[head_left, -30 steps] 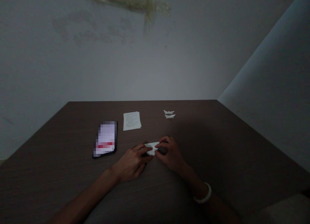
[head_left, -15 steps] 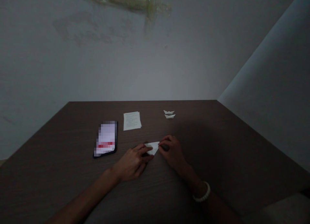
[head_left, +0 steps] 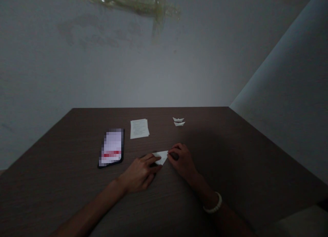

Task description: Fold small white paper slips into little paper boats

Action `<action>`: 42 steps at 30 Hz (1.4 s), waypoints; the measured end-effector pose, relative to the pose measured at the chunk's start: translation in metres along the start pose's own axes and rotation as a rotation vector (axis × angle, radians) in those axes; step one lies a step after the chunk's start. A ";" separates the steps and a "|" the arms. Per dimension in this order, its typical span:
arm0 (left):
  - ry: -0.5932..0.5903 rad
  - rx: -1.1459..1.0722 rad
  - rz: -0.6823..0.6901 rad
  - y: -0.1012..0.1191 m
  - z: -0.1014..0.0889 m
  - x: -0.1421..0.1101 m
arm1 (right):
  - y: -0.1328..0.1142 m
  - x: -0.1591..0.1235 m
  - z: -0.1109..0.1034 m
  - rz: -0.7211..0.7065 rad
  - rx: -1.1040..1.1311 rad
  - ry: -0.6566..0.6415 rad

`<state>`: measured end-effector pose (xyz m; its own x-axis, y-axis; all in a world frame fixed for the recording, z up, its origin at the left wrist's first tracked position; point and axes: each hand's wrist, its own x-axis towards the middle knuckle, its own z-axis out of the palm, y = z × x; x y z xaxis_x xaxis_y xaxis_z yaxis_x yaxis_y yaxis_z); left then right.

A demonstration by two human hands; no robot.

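The left hand [head_left: 138,172] lies on the table with its fingers a little spread, and their tips press on a small folded paper [head_left: 164,156]. The right hand [head_left: 182,162] pinches the right corner of this paper between thumb and index finger; a pale bracelet [head_left: 214,204] is around its wrist. The paper is on the table between the two hands. It looks like a triangle: one point is directed to the near side, and the long edge, at the far side, runs from left to right, its right end slightly farther.

The table [head_left: 159,209] is dark brown with fine grain. At the left lies a phone [head_left: 112,144], its screen blurred into squares. Farther, sheets of printed paper [head_left: 139,128] lie in a stack, and to their right two small paper boats [head_left: 179,122] stand close together. Behind is a grey wall [head_left: 153,73] with a yellowish streak [head_left: 138,6], cut off at the top.

The left fingers hide the paper's left part. The print is too small to read.
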<state>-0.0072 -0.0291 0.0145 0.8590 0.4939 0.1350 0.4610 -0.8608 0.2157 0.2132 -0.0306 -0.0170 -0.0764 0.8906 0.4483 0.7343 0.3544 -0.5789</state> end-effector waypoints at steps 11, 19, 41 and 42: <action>0.007 0.062 0.032 0.002 -0.002 0.001 | -0.009 -0.003 -0.003 -0.032 -0.004 -0.078; 0.016 0.046 0.012 -0.001 0.002 0.000 | -0.003 0.001 -0.003 0.016 0.005 -0.025; 0.020 0.026 -0.001 0.000 0.001 0.000 | -0.006 0.001 -0.006 -0.049 -0.012 -0.040; 0.021 0.025 0.000 0.000 0.001 0.000 | -0.007 0.001 -0.006 -0.060 -0.011 -0.055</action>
<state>-0.0071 -0.0291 0.0132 0.8541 0.4964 0.1556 0.4669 -0.8633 0.1915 0.2119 -0.0346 -0.0081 -0.1577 0.8821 0.4438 0.7343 0.4052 -0.5446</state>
